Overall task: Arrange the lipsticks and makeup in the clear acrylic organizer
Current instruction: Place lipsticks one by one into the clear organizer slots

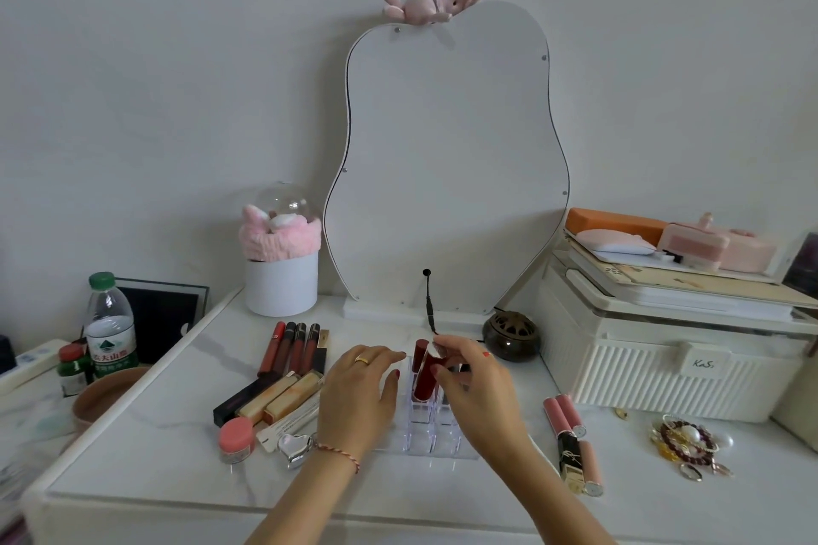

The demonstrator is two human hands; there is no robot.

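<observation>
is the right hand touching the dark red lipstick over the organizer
Touching. The head view shows the right hand pinching the top of the dark red lipstick between its fingertips, above the clear acrylic organizer.

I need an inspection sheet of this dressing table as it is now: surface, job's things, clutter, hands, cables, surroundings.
Surface: white marble-look table, crowded at both sides.
Job's things: clear acrylic organizer at centre, front slots empty; dark red lipstick tilted in a back slot; lip gloss tubes lying at its left; pink tubes at its right.
Clutter: pink jar, heart compact, bracelets, incense burner.
Hands: left hand rests open beside organizer; right hand pinches the lipstick.
Cables: black cable below mirror.
Surroundings: mirror, storage box, water bottle.
</observation>
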